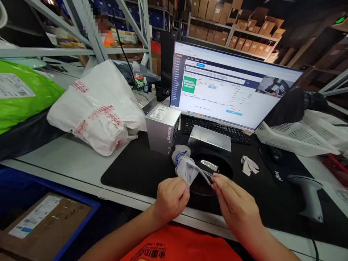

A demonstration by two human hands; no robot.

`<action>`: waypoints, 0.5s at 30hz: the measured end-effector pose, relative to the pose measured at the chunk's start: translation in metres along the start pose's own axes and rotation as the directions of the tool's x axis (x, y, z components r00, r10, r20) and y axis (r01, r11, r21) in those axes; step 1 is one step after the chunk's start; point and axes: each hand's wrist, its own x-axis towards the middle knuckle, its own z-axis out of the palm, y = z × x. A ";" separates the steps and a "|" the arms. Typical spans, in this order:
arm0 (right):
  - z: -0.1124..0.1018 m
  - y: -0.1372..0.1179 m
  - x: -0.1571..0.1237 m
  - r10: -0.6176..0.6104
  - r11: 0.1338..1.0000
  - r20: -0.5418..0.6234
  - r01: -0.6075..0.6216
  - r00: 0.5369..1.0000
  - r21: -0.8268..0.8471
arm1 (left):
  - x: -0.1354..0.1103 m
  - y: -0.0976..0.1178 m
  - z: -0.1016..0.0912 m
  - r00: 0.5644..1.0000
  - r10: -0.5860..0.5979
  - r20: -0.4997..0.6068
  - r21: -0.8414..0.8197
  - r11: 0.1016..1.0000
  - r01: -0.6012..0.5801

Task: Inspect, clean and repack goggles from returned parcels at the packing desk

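My left hand [172, 198] is closed on a small grey drawstring pouch [185, 165] with a blue cord, held above the black desk mat [136, 170]. My right hand [233, 206] pinches the pouch's stretched edge or cord between thumb and fingers. Just behind the pouch lies a small clear-wrapped item [208, 165] on the mat. A silver-grey box [163, 128] stands upright to the left, and a flat silver lid or tray [210, 137] rests in front of the keyboard [214, 128].
A monitor [231, 87] shows a web form. White plastic bag [100, 108] and green bag [19, 94] lie left. A crumpled cloth [248, 165], white mesh basket [288, 136] and barcode scanner [308, 195] sit right. A cardboard box [40, 224] lies below left.
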 end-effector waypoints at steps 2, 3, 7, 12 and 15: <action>0.013 -0.007 -0.004 0.047 0.998 -0.036 -0.046 0.998 0.033 | -0.006 0.000 0.004 1.000 0.019 -0.013 0.045 0.999 -0.018; 0.018 -0.010 -0.006 0.076 0.996 -0.053 -0.073 0.996 0.048 | -0.008 0.000 0.006 0.999 0.031 -0.020 0.057 0.998 -0.030; 0.031 -0.020 -0.016 0.204 0.977 -0.103 -0.197 0.973 0.082 | -0.014 -0.005 0.006 0.998 0.057 -0.007 -0.041 0.998 -0.058; 0.033 -0.021 -0.024 0.246 0.962 -0.073 -0.234 0.967 0.143 | -0.019 -0.009 -0.004 1.000 -0.017 0.000 -0.083 0.996 0.017; 0.034 -0.013 -0.034 0.184 0.975 -0.013 -0.181 0.983 0.132 | -0.021 -0.014 -0.018 0.992 -0.113 -0.061 -0.121 0.987 0.105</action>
